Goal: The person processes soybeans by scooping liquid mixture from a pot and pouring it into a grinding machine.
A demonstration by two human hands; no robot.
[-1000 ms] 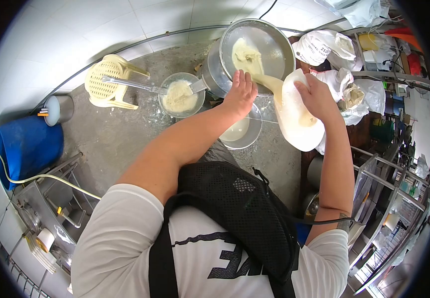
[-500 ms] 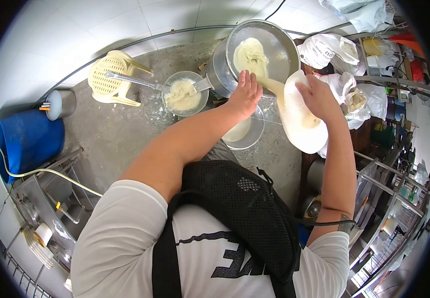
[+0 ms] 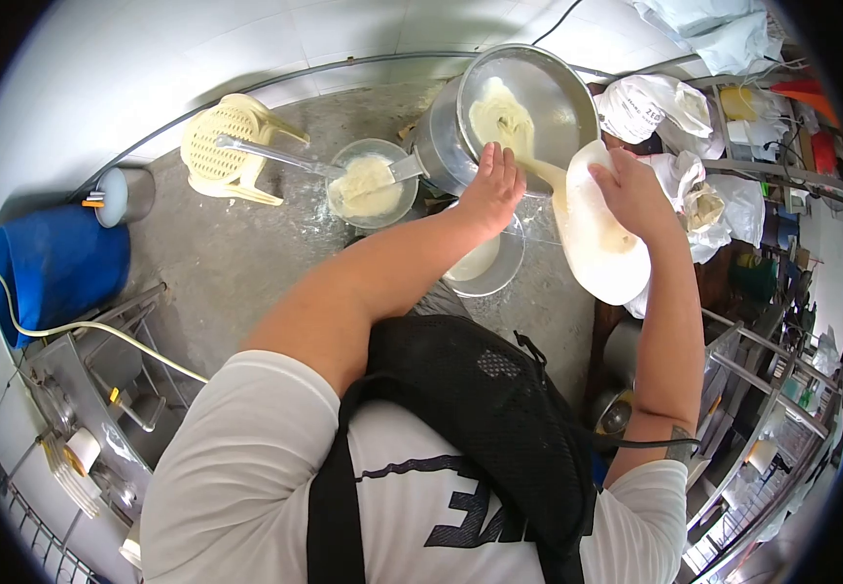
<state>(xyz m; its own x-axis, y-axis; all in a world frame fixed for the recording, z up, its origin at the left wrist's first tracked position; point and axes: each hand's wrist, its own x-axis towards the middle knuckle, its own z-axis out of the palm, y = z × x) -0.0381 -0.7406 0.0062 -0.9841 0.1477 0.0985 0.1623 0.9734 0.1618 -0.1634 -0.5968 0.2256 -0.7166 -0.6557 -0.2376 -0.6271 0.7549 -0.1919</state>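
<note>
My right hand (image 3: 635, 195) grips the upper edge of a white plastic container (image 3: 604, 238), which is tipped toward a large metal pot (image 3: 572, 83). A thick stream of cream-coloured batter (image 3: 543, 172) runs from it into the pot, where more pale batter (image 3: 499, 112) lies. At the pot's near rim is my left hand (image 3: 495, 193), fingers stretched out and its back toward me; whether it presses on the rim is hidden. Below that hand, partly covered, stands a bowl of pale liquid (image 3: 480, 263). To the left, a clear bowl (image 3: 382, 216) holds pale dough-like stuff and a metal paddle (image 3: 280, 154).
A cream plastic stool (image 3: 222, 146) stands at the left by the wall. Farther left are a blue barrel (image 3: 61, 268), a grey bucket (image 3: 132, 200) and a metal sink (image 3: 110, 409) with a hose. White sacks (image 3: 635, 107) and metal shelving (image 3: 771, 389) line the right side.
The whole view has shifted slightly. Batter keeps running from the white container into the pot, and its heap there has changed shape. Both hands keep nearly the same places.
</note>
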